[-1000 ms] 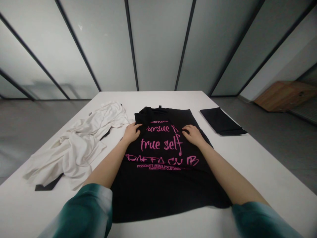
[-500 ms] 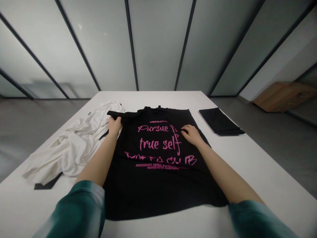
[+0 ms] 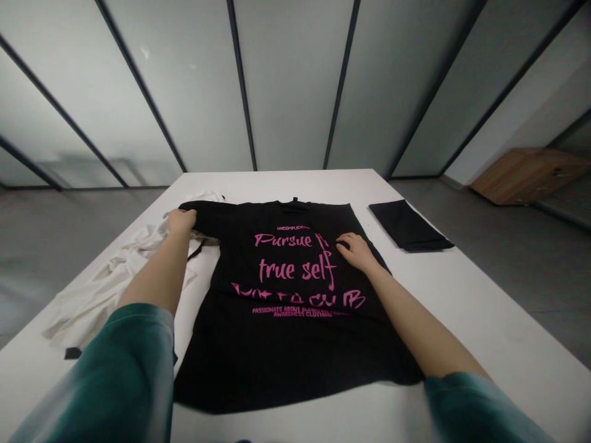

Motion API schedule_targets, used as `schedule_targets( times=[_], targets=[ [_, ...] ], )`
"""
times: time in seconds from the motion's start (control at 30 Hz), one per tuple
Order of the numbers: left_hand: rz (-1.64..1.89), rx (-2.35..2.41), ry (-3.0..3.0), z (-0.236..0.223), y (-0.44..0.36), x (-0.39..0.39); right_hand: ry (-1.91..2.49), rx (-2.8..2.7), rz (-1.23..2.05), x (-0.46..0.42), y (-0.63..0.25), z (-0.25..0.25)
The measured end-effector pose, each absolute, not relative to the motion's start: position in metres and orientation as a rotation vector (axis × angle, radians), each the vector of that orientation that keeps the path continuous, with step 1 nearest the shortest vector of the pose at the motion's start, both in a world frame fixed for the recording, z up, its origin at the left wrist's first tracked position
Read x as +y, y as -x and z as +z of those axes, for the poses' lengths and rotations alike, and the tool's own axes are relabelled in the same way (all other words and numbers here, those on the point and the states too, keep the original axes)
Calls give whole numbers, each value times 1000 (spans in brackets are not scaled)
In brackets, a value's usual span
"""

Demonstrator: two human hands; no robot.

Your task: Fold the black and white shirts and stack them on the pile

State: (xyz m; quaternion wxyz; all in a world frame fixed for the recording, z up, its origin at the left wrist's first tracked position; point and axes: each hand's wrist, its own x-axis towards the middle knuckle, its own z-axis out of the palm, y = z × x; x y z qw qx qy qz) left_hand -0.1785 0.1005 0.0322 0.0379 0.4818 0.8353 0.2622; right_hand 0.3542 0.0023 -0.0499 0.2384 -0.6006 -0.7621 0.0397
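Observation:
A black T-shirt (image 3: 286,344) with pink lettering lies face up on the white table (image 3: 484,320), collar away from me. My left hand (image 3: 181,220) is closed on the shirt's left sleeve, stretched out to the left over the white garment. My right hand (image 3: 355,249) rests flat on the shirt's right chest, fingers spread, beside the lettering. The right side of the shirt is folded in under itself.
A crumpled white garment (image 3: 99,289) lies at the left of the table, partly under my left arm. A folded black cloth (image 3: 409,224) sits at the far right. A wooden cabinet (image 3: 526,175) stands on the floor beyond.
My left hand has taken the left sleeve and pulled it outward to the left, unfolding that side of the shirt. My right hand has stayed in place on the chest.

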Motion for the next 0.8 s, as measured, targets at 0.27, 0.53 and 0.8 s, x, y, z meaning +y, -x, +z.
schedule_targets(
  times=[0.27,0.53,0.8],
  targets=[
    [823,2514,-1607,57,159,82,1647,-2097,105,3,-353,-49],
    [673,1870,-2471,73,75,70,1635,-2094,103,3,-352,-49],
    [157,1420,-2631,24,12,47,1635,-2098,85,3,-352,-50]
  ],
)
